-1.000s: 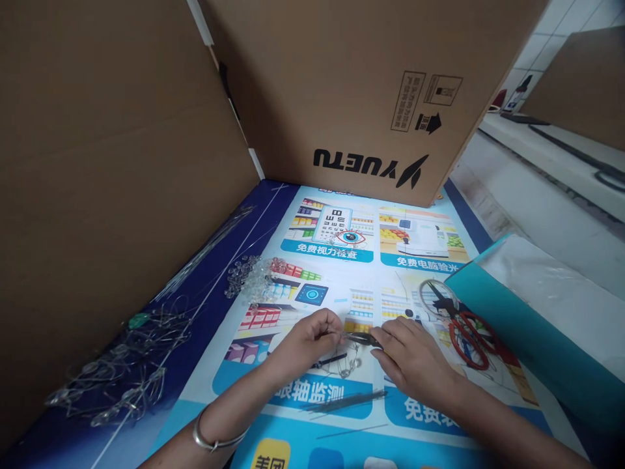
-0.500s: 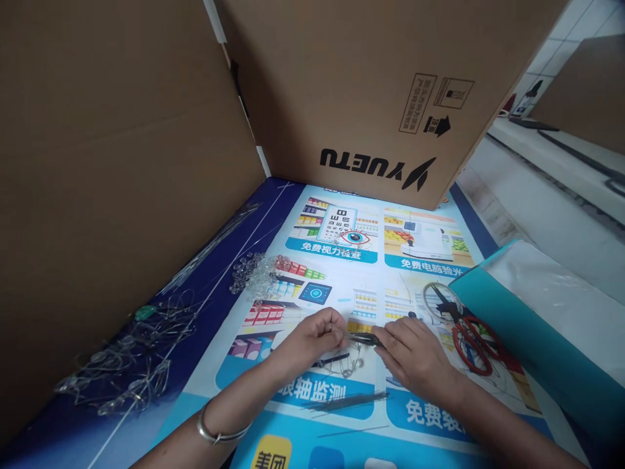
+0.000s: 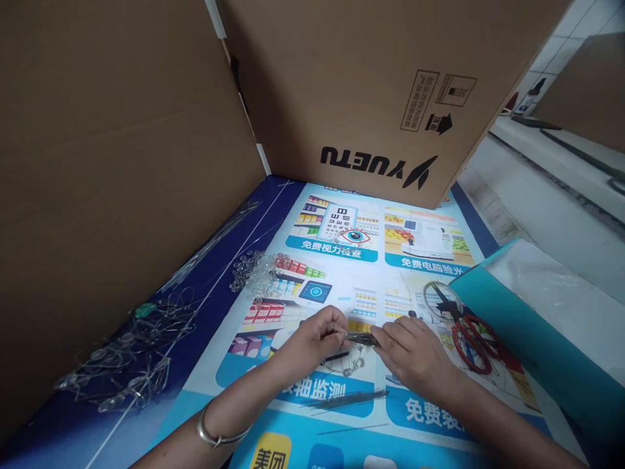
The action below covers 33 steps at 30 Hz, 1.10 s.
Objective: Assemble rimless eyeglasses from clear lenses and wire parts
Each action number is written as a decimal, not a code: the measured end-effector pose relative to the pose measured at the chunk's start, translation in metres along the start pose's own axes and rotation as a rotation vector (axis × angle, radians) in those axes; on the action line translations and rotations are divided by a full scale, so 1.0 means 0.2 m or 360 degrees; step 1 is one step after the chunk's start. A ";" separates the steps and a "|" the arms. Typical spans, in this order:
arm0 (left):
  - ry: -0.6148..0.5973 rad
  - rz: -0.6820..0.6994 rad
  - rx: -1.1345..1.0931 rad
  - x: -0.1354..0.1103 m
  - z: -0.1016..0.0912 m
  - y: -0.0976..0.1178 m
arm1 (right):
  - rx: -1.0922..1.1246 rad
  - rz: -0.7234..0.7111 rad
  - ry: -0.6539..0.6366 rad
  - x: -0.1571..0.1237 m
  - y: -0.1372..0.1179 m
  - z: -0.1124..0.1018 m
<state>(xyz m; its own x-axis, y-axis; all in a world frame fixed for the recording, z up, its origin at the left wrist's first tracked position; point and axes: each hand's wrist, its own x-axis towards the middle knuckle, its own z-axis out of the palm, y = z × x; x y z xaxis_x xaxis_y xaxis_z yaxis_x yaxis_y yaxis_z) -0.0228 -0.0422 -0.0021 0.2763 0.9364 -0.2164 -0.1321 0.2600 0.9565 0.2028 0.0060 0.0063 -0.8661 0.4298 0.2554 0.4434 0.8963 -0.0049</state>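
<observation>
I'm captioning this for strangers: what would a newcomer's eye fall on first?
Probably the big cardboard panel standing behind the work, its YUETU lettering upside down. Over a bright printed sheet below, the left hand pinches what seems thin wire and the right hand holds dark pliers. Red-handled scissors lie to the right beside a teal box; clear beads lie heaped to the left.

Single head-worn cam, looks forward and down at printed sheet; left hand and right hand low-centre, moderately near, cardboard behind.
</observation>
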 end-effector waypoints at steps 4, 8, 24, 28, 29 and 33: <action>0.0004 0.0021 0.0000 0.00 0.00 0.00 | -0.0005 0.0014 -0.0026 0.00 -0.01 -0.02; 0.0036 0.0040 0.0013 -0.01 0.01 0.01 | -0.0014 0.0033 -0.0068 0.01 -0.02 -0.03; 0.0139 0.0032 -0.0024 -0.02 0.04 0.03 | -0.0046 0.0029 -0.0064 0.01 -0.03 -0.03; 0.0130 0.0042 -0.0047 -0.02 0.04 0.03 | -0.0034 0.0031 -0.0063 0.00 -0.03 -0.03; 0.0130 0.0038 -0.0042 -0.02 0.04 0.03 | -0.0033 0.0031 -0.0064 0.00 -0.03 -0.03; 0.0147 0.0037 -0.0023 -0.02 0.04 0.02 | -0.0038 0.0032 -0.0048 0.00 -0.03 -0.03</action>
<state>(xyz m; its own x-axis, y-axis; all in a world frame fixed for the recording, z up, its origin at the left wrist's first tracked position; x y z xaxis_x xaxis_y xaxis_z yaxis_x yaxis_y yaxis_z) -0.0170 -0.0464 0.0047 0.1844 0.9597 -0.2121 -0.1512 0.2410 0.9587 0.2005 -0.0005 0.0115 -0.8635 0.4509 0.2261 0.4656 0.8849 0.0137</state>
